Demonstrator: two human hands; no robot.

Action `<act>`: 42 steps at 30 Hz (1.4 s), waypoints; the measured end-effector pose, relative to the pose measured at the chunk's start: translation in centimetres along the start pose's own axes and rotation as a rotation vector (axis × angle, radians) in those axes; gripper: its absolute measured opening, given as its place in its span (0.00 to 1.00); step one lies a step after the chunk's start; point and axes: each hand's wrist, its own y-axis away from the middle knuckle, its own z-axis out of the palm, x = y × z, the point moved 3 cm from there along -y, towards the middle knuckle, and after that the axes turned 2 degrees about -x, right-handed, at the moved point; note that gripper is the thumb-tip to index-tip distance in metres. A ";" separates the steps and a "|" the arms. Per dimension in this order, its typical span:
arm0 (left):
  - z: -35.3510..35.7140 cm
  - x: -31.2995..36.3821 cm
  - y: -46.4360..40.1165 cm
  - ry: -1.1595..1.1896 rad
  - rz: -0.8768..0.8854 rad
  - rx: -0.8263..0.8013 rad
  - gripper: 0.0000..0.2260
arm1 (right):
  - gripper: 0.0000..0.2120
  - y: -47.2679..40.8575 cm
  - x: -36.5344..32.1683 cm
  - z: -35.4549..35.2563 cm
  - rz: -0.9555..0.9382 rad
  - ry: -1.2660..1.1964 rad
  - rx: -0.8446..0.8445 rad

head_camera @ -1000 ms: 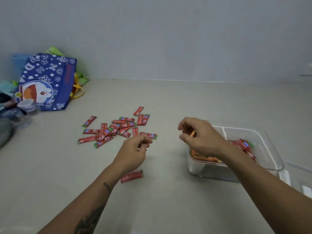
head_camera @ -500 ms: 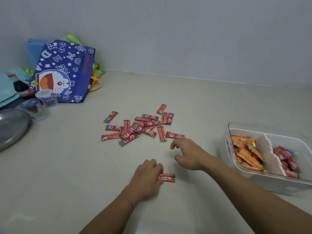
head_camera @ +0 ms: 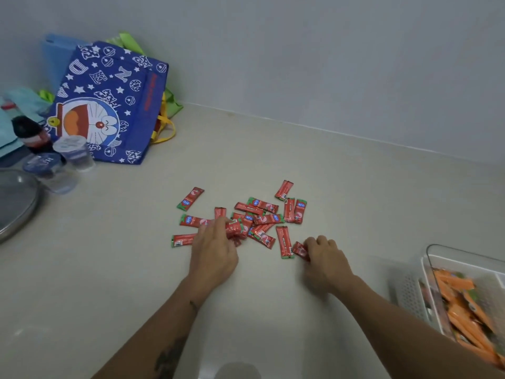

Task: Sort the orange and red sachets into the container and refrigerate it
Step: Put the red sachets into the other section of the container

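Red sachets [head_camera: 247, 218]: left hand [head_camera: 216, 250] and right hand [head_camera: 325, 259] each pinch one, palms down.

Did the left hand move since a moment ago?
Yes. The left hand went forward, away from the person, into the pile of red sachets on the counter, where its fingers now grip some.

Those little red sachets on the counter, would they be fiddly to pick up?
Probably. The red sachets lie thin and flat on the counter, so fingertips likely must pinch an edge. They look glossy, perhaps slippery. Being small, they seem light; the left hand gathers several together.
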 end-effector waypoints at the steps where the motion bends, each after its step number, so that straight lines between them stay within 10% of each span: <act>1: 0.1 -0.5 -0.9 -0.073 -0.009 -0.037 0.22 | 0.16 -0.6 0.1 0.2 0.034 -0.050 -0.011; 9: 3.4 -2.1 -1.8 -0.380 0.001 -0.241 0.26 | 0.11 -4.1 -1.5 -0.1 0.227 -0.655 -0.007; 14: 3.6 -2.9 -1.3 -0.400 0.127 -0.137 0.18 | 0.32 -4.7 -5.0 0.6 0.168 -0.248 0.017; 24: 3.1 -4.8 1.2 -0.299 0.214 0.023 0.07 | 0.14 -3.0 -5.7 0.2 0.001 -0.060 -0.047; 30: 3.1 -4.4 2.2 -0.261 0.110 -0.036 0.16 | 0.05 -4.1 -6.4 -2.9 -0.091 -0.269 0.021; 37: 3.7 -3.9 1.9 -0.253 0.020 -0.031 0.13 | 0.40 -7.0 -8.4 -2.5 -0.114 -0.194 -0.131; 42: 3.9 -3.8 1.3 -0.258 -0.015 -0.064 0.11 | 0.31 -6.6 -8.0 0.0 -0.129 0.016 -0.017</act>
